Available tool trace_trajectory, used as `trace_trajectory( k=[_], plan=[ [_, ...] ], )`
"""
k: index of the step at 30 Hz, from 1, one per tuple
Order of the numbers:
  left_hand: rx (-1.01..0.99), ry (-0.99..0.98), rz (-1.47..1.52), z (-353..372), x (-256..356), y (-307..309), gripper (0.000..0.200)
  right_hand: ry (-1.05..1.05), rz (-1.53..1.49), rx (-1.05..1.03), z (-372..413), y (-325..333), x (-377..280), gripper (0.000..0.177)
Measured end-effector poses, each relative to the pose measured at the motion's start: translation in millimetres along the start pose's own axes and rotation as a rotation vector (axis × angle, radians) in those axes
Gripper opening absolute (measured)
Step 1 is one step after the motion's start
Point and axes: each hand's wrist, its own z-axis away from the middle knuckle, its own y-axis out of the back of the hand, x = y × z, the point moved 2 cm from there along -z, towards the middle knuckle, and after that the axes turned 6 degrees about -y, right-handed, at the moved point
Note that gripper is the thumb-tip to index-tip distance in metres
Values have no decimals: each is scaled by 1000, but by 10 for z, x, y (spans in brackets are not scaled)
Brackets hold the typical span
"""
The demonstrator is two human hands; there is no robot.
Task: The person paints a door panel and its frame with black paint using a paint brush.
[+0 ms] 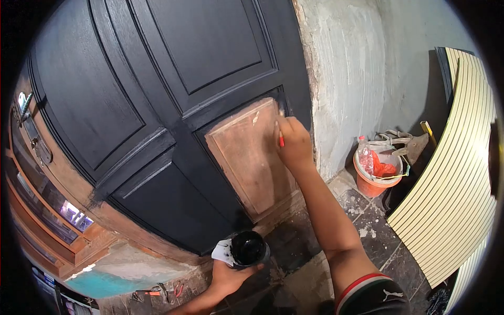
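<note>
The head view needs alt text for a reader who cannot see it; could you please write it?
A person's right hand holds a red-ended brush at the edge of a bare wooden panel on a mostly black door, while the left hand holds a paint container. At right are an orange bucket and ribbed cream sheets.

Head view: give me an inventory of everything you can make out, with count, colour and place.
door: 1, mostly black, centre
bare panel: 1, brown, door's lower part
paint container: 1, black inside, left hand
brush: 1, red handle end, right hand
wall: grey, upper right
bucket: 1, orange, by the wall
bottle: 1, clear, red cap, in bucket
striped sheets: at least two, cream, far right
tools: several, red and dark, lower left
floor tiles: several, dark, bottom right
sleeve: 1, black, red-white trim
left hand: 1, bottom centre
right hand: 1, beside bare panel
</note>
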Motion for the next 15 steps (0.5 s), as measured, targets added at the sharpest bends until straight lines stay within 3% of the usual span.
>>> trace_trajectory(
  k=[2,5,11,15],
  plan=[
    [6,5,21,-13,-49,-7,75,-53,43,49,61,-143,251,18],
    [26,38,40,2,-60,-22,75,-210,233,-198,397,-213,600,14],
    [-8,31,53,-33,-104,-49,75,62,-110,114,-84,63,137,18],
    [6,49,33,-37,-251,-81,74,-19,-73,-36,398,-126,530,20]
  ],
)
